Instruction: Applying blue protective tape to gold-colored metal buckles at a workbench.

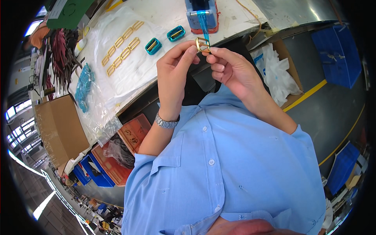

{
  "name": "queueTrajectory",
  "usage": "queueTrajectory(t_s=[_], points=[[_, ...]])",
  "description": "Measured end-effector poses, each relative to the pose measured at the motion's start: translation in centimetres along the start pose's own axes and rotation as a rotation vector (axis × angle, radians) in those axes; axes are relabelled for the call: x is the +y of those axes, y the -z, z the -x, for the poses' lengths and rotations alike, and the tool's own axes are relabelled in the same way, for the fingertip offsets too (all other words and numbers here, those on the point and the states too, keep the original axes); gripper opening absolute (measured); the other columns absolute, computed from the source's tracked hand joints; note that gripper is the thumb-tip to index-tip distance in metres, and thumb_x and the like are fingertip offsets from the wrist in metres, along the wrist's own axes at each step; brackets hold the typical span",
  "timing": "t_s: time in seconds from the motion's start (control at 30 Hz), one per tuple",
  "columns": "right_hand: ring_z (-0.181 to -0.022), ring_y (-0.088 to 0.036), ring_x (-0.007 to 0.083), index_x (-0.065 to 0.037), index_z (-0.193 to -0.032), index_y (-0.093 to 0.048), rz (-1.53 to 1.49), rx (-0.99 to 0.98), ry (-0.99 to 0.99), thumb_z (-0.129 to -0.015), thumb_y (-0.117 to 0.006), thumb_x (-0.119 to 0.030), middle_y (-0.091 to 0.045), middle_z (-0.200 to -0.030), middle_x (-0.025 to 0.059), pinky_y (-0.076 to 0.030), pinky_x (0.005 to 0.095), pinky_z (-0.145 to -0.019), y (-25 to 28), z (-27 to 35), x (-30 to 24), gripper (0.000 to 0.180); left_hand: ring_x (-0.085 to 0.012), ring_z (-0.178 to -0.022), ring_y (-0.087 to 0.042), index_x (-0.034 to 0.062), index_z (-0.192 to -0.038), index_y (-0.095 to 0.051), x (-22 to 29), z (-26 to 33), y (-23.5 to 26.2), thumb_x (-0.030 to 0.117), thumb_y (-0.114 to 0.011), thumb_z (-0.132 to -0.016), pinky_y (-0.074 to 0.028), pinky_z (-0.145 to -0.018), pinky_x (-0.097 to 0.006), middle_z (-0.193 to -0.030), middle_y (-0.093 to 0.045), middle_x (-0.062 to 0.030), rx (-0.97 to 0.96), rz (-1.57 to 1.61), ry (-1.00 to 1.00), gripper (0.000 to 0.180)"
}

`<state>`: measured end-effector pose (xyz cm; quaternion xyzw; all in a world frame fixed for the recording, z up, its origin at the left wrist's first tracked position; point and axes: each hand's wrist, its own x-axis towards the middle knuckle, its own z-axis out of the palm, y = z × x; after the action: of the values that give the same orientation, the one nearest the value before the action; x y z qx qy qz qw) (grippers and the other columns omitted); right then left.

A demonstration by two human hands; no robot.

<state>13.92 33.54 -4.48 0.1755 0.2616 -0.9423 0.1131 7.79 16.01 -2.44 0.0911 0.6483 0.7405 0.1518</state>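
A gold-coloured metal slide buckle (198,47) is up in front of me, just off the table's front edge. My left hand (175,62) pinches its left side between thumb and fingers. At its lower right corner, the fingers of my right hand (234,69) are closed on the frame. Shiny blue tape (203,22) stretches from the blue tape dispenser (211,28) down to the buckle; how it meets the metal is partly hidden. Two buckles wrapped in blue, one nearer (153,46) and one farther (176,33), lie left of the dispenser. Several bare gold buckles (123,53) rest in two rows on white sheeting.
A crumpled blue plastic bundle (84,87) and clear bag (102,127) lie at the table's left, near a cardboard box (62,131). Orange crates (134,131) stand below. To my right, a carton holds white plastic bags (274,74); a blue bin (340,55) is beyond.
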Motion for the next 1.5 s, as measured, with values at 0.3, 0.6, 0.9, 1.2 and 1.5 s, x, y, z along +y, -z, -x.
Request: queueTrajectory(t_s=[0.3,0.6,0.9,1.2,1.5], points=[[-0.070,-0.061,0.0053,0.000,-0.109,-0.077,-0.182,0.024,-0.150,-0.103,-0.074,-0.017,-0.079,-0.092,0.0032,-0.048,0.0215,-0.061,-0.3,0.3,-0.5,0.018,-0.0075,-0.079,-0.061,-0.0002,-0.113,-0.076,-0.9,-3.0,0.9,0.017,-0.067,-0.106,-0.051,-0.073,-0.024,-0.093,-0.072,-0.0008,-0.249,0.365,0.441,0.021],[-0.071,-0.062,0.0046,-0.001,-0.113,-0.076,-0.321,-0.030,-0.237,-0.104,-0.071,-0.015,-0.080,-0.096,0.0035,-0.049,0.0209,-0.061,-0.6,0.5,-0.9,0.018,-0.0106,-0.085,-0.067,0.0021,-0.109,-0.074,-1.0,-3.9,1.4,0.017,-0.068,-0.105,-0.055,-0.078,-0.028,-0.095,-0.073,-0.0030,-0.347,0.529,0.541,0.016],[-0.071,-0.063,0.0061,-0.001,-0.116,-0.077,-0.142,0.003,-0.169,-0.104,-0.071,-0.016,-0.079,-0.095,0.0031,-0.049,0.0218,-0.063,-1.2,1.1,-1.6,0.020,-0.0178,-0.095,-0.071,0.0030,-0.110,-0.069,-2.7,-3.4,1.6,0.015,-0.067,-0.107,-0.059,-0.090,-0.035,-0.102,-0.074,-0.0076,-0.350,0.754,0.650,0.013],[-0.093,-0.072,0.0131,0.003,-0.123,-0.074,1.174,0.064,0.621,-0.093,-0.083,-0.018,-0.078,-0.102,0.0077,-0.057,0.0264,-0.080,-0.9,0.1,-3.4,0.038,-0.0104,-0.070,-0.049,-0.0041,-0.116,-0.062,-2.3,-3.2,1.5,0.009,-0.062,-0.108,-0.043,-0.061,-0.026,-0.091,-0.061,-0.0045,-0.288,1.061,0.867,0.015],[-0.102,-0.075,0.0157,0.004,-0.134,-0.071,1.070,-0.118,0.518,-0.090,-0.085,-0.022,-0.079,-0.122,0.0130,-0.060,0.0313,-0.089,-0.5,-2.4,-4.4,0.053,-0.0077,-0.068,-0.048,-0.0074,-0.115,-0.062,-1.2,-3.6,0.8,0.007,-0.057,-0.109,-0.038,-0.054,-0.024,-0.089,-0.060,-0.0032,-0.202,1.064,0.923,0.016]])
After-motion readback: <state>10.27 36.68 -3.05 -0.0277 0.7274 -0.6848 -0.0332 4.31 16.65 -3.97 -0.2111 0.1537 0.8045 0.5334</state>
